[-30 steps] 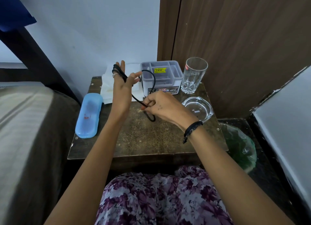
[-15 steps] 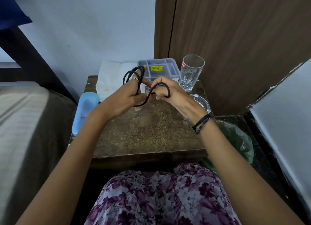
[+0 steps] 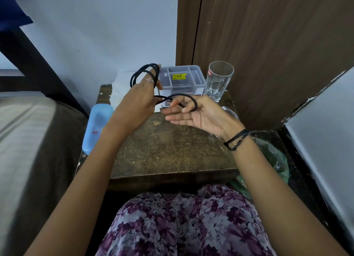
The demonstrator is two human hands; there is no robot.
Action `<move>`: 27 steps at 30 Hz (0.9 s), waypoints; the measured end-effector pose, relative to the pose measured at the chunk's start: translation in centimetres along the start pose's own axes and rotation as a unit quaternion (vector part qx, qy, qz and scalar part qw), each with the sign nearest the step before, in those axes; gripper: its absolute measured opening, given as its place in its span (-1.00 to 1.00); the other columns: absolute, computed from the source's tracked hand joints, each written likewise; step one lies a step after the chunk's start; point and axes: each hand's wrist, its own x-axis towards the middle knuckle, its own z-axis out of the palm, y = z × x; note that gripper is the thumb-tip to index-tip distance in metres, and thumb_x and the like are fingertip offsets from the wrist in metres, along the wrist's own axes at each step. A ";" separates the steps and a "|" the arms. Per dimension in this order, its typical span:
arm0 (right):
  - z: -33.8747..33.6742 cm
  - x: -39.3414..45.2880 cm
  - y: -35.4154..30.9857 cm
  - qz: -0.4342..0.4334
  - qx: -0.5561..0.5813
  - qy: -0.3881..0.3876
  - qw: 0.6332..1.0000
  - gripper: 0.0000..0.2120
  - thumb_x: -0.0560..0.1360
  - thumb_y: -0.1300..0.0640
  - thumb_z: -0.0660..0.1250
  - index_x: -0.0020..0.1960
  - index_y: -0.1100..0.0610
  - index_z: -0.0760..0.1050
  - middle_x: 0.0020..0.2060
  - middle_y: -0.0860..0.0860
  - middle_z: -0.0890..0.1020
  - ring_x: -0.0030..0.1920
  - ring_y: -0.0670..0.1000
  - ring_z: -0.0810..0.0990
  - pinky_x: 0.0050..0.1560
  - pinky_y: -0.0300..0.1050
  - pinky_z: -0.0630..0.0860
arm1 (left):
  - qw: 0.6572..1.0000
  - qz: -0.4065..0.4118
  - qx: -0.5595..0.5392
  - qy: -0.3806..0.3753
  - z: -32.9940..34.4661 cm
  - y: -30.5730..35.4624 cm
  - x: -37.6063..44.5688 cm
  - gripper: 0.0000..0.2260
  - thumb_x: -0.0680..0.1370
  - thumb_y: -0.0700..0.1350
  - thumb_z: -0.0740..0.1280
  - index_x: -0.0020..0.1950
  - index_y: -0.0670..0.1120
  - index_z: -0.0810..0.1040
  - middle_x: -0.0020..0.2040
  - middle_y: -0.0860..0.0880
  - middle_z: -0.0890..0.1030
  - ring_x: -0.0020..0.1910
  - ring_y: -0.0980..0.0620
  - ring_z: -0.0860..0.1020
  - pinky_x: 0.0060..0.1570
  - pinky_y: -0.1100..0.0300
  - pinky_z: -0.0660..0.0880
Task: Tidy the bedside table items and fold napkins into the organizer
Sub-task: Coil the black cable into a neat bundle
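Observation:
A black cord (image 3: 145,71) is coiled in a few loops around the raised fingers of my left hand (image 3: 139,102), above the back of the wooden bedside table (image 3: 168,150). The cord's free end runs right into a loop hooked over a curled finger of my right hand (image 3: 203,115), which lies palm up with its other fingers straight. Behind my hands stands the grey compartment organizer (image 3: 197,77) with a yellow price sticker. White napkins (image 3: 118,87) lie at the table's back left, partly hidden by my left hand.
A blue oblong case (image 3: 97,125) lies along the table's left edge. An empty drinking glass (image 3: 218,79) stands right of the organizer, with a glass ashtray (image 3: 230,113) in front of it. The bed (image 3: 28,140) is on the left, a green plastic bag (image 3: 275,159) on the right.
My left hand has more coils of cord around its fingers. My right hand rose from the table, turned palm up and opened its fingers, and now carries the loop over to the right.

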 end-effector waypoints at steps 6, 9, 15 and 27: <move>0.1 -0.5 -0.5 -0.109 0.049 0.087 0.989 -0.60 0.55 -0.02 0.07 -0.36 0.12 0.44 -0.38 0.02 0.56 -0.36 -0.04 0.49 -0.32 -0.18 0.52 | 0.998 -0.064 -0.015 -0.017 0.0 0.4 -0.2 -0.66 0.59 -0.16 0.20 0.36 -0.13 0.28 0.00 -0.10 0.52 -0.21 -0.04 0.44 -0.13 0.08 0.36; 0.4 -0.2 -0.5 -0.146 0.102 0.124 0.976 -0.60 0.56 -0.09 0.12 -0.36 0.09 0.42 -0.45 -0.04 0.48 -0.43 -0.09 0.41 -0.41 -0.25 0.42 | 0.998 -0.057 -0.020 -0.022 0.1 0.4 -0.4 -0.81 0.60 -0.11 0.19 0.18 -0.14 0.41 -0.24 -0.16 0.50 -0.29 -0.11 0.41 -0.26 0.08 0.27; 1.5 1.2 -0.4 -0.199 0.255 0.153 0.934 -0.76 0.57 0.09 0.21 -0.21 0.12 0.54 -0.57 -0.11 0.34 -0.55 -0.17 0.29 -0.52 -0.36 0.25 | 0.992 -0.105 -0.025 -0.070 0.9 1.1 -0.7 -0.61 0.60 -0.01 0.18 -0.44 -0.05 0.28 -0.44 -0.11 0.45 -0.38 -0.08 0.42 -0.32 0.09 0.28; 1.2 2.7 0.5 -0.197 0.344 0.183 0.900 -0.84 0.58 0.12 0.21 0.11 0.14 0.48 0.00 -0.06 0.58 -0.07 -0.14 0.53 -0.04 -0.19 0.55 | 0.859 -0.177 -0.468 -0.106 0.4 1.6 -2.2 -0.41 0.62 0.06 -0.01 -0.60 -0.06 0.36 -0.68 0.09 0.16 -0.64 0.13 0.08 -0.60 0.35 0.08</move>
